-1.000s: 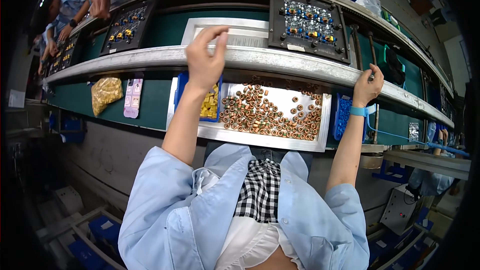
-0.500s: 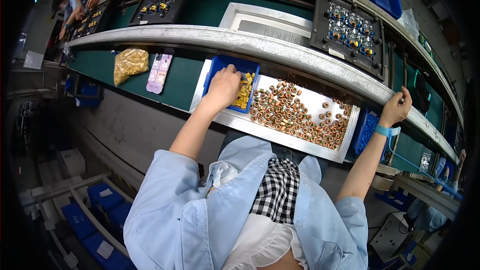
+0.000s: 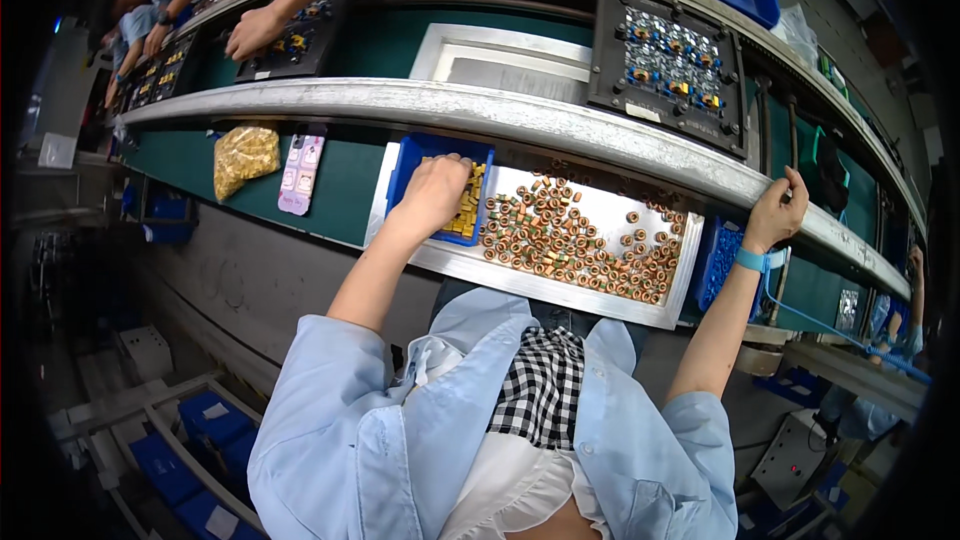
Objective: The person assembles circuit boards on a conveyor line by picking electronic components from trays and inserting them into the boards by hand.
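Reaching forward from the lower edge, the left forearm runs up and slightly rightward to the left hand (image 3: 435, 192), which sits palm down inside a small blue bin (image 3: 412, 162) of yellow parts (image 3: 468, 212). Its fingers are curled down into the yellow parts, knuckles uppermost; whether anything is pinched between them cannot be told, since the back of the hand hides the fingertips. The blue bin rests on the left end of a shallow metal tray (image 3: 400, 240), which lies on the green surface (image 3: 345, 185) below a long curved metal rail (image 3: 520, 120).

The right arm rises more steeply, elbow bent, with a blue wrist strap (image 3: 748, 260) and a coiled blue cord (image 3: 830, 325) trailing from it. The right hand (image 3: 778, 212) is loosely closed with its fingertips against the lower edge of the metal rail, well apart from the left hand; no separate item is visible in its grip.

Between the hands, a spread of small copper-coloured ring parts (image 3: 580, 245) covers the metal tray, just beside the blue bin. A second blue bin (image 3: 718, 262) stands at the tray's right end, partly behind the right wrist.

To the left on the green surface lie a clear bag of yellow parts (image 3: 245, 155) and a pale printed card (image 3: 302, 172). Beyond the rail, a black fixture plate (image 3: 668, 65) carries small components, and another person's hand (image 3: 255, 35) rests on a similar plate (image 3: 300, 40).
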`<state>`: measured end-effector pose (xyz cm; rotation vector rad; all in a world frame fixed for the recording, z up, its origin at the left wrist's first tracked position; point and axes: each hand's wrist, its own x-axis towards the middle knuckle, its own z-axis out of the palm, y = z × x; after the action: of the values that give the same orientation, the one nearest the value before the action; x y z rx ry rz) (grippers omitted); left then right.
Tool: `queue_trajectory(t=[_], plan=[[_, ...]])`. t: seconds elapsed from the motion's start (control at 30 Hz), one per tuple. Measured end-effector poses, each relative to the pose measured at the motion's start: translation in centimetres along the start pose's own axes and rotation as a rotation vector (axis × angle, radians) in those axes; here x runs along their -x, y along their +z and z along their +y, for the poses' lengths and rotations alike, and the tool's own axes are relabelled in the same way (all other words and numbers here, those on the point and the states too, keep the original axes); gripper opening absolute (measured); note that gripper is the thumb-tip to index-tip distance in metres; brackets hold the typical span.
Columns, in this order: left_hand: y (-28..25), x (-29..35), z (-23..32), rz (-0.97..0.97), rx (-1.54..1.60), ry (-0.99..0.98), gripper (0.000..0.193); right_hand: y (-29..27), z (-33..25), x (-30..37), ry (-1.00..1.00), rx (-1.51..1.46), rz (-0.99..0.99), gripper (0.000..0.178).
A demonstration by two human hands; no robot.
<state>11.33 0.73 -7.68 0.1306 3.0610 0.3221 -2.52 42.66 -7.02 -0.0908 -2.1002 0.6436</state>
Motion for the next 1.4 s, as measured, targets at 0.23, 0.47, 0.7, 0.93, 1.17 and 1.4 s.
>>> queue_trajectory(t=[0.23,0.47,0.7,0.93,1.17,1.4], plan=[[-1.5,-0.1,0.9,-0.009,0.046,-0.02,0.008,0.2,-0.3,-0.2,0.0,0.023,-0.004,0.016],[-3.8,0.4,0.9,-0.074,0.358,-0.275,0.006,-0.2,-0.5,-0.2,0.007,-0.009,-0.063,0.015],[-8.3,-1.6,3.0,0.135,0.51,-0.054,0.013,-0.2,-0.7,-0.3,0.026,-0.005,-0.07,0.015],[-10.6,-11.6,9.0,0.05,0.894,0.114,0.017,-0.2,-0.4,-0.1,0.023,-0.03,-0.08,0.016],[-8.7,-16.9,9.4,-0.119,1.127,0.069,0.017,-0.2,-0.4,-0.1,0.025,-0.036,-0.092,0.016],[-8.3,-18.2,9.9,-0.109,0.956,0.091,0.017,-0.3,-0.4,-0.2,0.057,-0.035,-0.106,0.016]])
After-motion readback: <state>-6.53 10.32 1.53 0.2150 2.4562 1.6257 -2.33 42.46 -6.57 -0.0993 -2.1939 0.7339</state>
